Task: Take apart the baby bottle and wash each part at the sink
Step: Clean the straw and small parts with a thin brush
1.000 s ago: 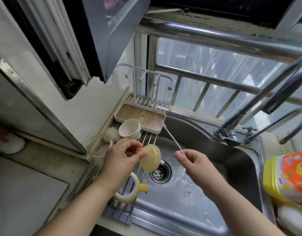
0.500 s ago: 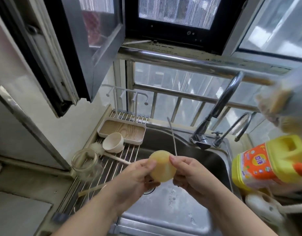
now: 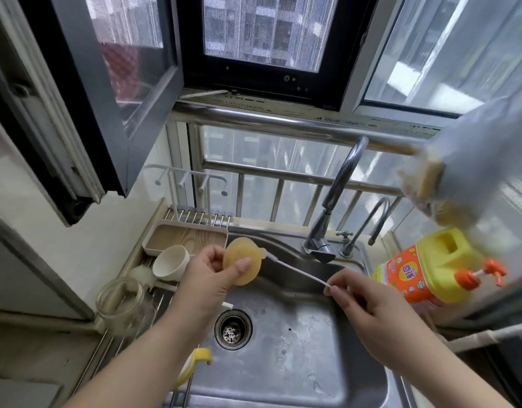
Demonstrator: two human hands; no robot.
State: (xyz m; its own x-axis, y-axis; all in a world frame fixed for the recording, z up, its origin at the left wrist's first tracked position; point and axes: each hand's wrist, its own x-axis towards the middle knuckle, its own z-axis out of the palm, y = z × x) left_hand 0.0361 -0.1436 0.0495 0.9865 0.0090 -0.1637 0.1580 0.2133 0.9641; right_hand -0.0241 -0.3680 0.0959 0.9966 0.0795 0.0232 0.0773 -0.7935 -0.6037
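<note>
**A:** So what's going on in the head view?

**B:** Left hand [image 3: 208, 275] pinches a round yellowish silicone nipple [image 3: 242, 261] between thumb and fingers, held up over the sink [image 3: 298, 348]. Right hand [image 3: 368, 307] pinches the near end of a thin white brush [image 3: 298, 271]; its bristle tip touches the nipple's right edge.

**A:** And the other bits?

**B:** Left of the sink, on the drying rack [image 3: 165, 293]: a clear bottle body [image 3: 123, 301], a cream cap [image 3: 170, 262], a yellow handle ring [image 3: 195, 366] nearer. Detergent jug [image 3: 427, 269] sits far right.
</note>
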